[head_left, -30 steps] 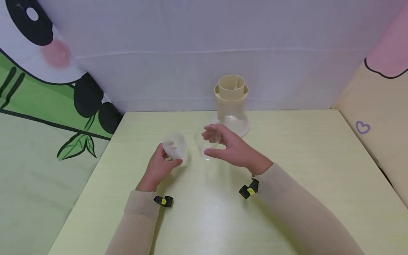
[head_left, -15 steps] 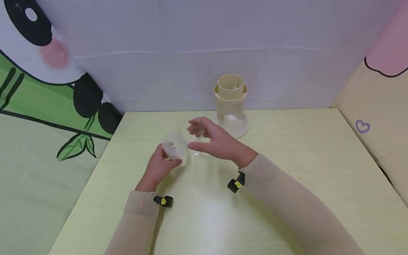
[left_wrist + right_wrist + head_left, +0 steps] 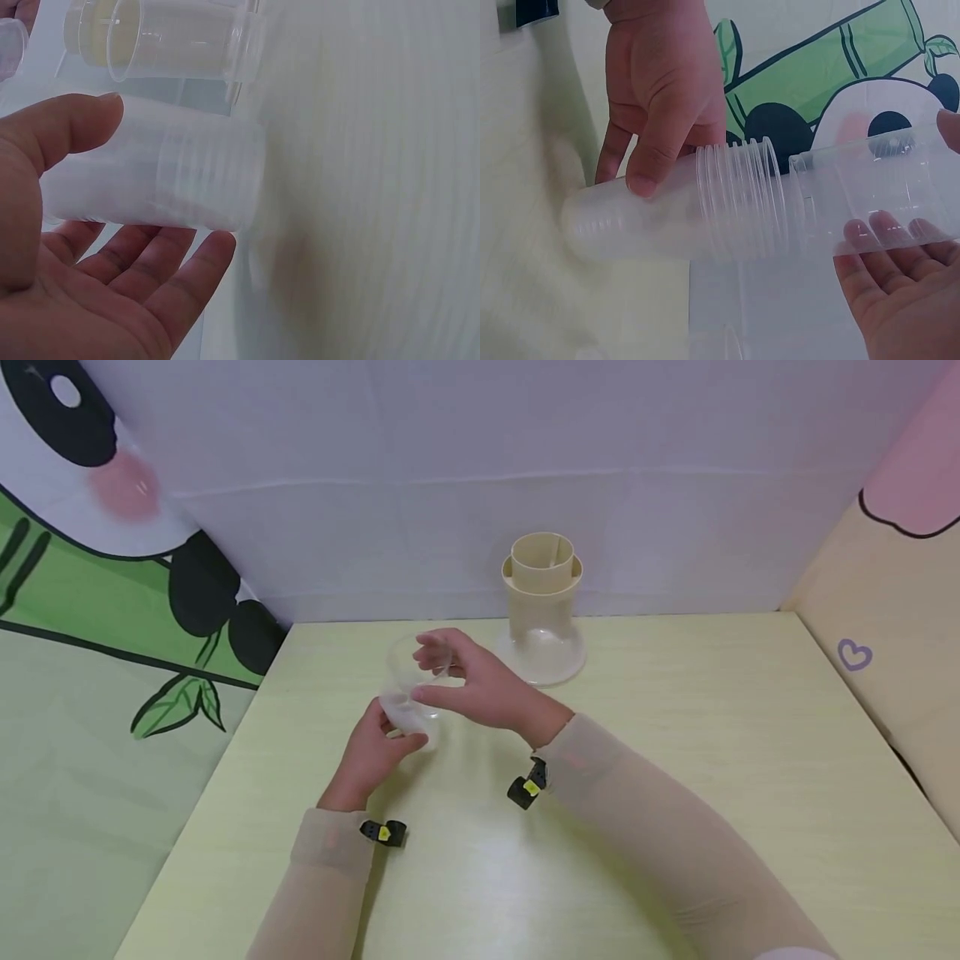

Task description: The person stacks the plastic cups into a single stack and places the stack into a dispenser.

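Observation:
My left hand point(image 3: 369, 750) grips a stack of clear plastic cups point(image 3: 172, 169), which lies tilted above the table. Thumb on one side and fingers on the other, it holds the stack near its base end. My right hand point(image 3: 487, 683) holds a single clear plastic cup point(image 3: 885, 195) between thumb and curled fingers. In the right wrist view, the cup's end is right by the stacked rims point(image 3: 742, 191), roughly in line with them; whether they touch I cannot tell. Part of the stack is hidden behind the cup and right thumb in the head view.
A beige two-tier cylinder stand point(image 3: 542, 578) with a clear lower part and a wide round base point(image 3: 551, 664) stands at the table's back edge. Pale table point(image 3: 675, 693) lies under both hands. A printed cloth backdrop point(image 3: 420, 493) rises behind.
My right hand has moved left and slightly away with the clear cup, from beside the stack to its rim end. The left hand and its stack have stayed nearly still.

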Demonstrator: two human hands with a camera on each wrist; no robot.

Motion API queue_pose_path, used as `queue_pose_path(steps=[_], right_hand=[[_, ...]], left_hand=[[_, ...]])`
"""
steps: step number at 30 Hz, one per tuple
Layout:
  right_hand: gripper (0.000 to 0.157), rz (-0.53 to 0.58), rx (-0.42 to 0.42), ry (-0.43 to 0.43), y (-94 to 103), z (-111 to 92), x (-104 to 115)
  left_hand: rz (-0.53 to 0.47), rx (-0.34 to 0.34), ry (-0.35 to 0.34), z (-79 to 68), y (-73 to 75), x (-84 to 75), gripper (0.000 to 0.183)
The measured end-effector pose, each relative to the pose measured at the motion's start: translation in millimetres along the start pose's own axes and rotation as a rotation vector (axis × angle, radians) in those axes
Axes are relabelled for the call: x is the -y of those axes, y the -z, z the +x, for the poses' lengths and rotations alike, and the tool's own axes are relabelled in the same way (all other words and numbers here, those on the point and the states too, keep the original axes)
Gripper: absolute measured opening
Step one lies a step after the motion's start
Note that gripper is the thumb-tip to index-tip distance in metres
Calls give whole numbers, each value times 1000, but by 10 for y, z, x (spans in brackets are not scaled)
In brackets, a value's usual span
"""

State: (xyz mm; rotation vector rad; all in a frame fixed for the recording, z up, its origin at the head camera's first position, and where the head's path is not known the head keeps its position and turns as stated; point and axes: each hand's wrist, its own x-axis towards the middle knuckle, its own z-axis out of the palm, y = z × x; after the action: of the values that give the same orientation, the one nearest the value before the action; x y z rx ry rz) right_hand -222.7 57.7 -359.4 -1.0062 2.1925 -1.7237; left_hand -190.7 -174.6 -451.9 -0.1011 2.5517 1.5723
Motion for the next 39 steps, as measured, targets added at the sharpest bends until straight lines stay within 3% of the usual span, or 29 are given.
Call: queue_pose_path(steps=[10,39], right_hand=[[64,32,-13,18,-125,102,-14],[65,-18,-13,-6,-155,267,-8]], left_hand=[[-22,3,-3,30,0,41,79],[-23,-3,-22,41,2,3,79]])
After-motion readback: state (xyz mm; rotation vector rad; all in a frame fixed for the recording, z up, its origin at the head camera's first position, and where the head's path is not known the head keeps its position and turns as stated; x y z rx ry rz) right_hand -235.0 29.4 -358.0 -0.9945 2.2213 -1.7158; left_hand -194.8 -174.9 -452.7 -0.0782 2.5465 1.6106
